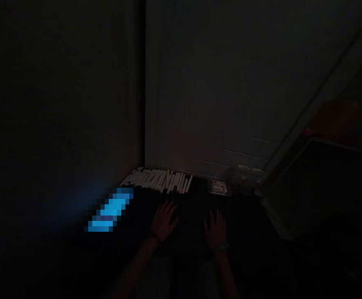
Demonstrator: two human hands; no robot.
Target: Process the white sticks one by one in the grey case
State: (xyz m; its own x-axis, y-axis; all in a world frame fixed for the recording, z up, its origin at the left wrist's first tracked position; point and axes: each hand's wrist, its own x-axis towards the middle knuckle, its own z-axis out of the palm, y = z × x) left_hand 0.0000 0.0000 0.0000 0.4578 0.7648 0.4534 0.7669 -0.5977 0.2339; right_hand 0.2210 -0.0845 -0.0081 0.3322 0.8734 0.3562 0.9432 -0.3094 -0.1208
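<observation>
The scene is very dark. My left hand [165,220] lies flat on a dark surface [190,245], fingers spread, with nothing in it. Beyond its fingertips is a row of many white, pen-like sticks [162,179], side by side along the wall. My right hand [216,230] rests on the same surface, palm down with fingers apart, also holding nothing. Just past its fingers lies a small flat packet or case [219,187] with a printed label. Neither hand touches these things.
A glowing blue, pixelated screen-like shape [111,209] lies to the left. Clear, glass-like objects [248,176] stand at the back right by the pale wall [199,83]. Farther right is a dark box-like shape [333,178] with something orange [336,118] on top.
</observation>
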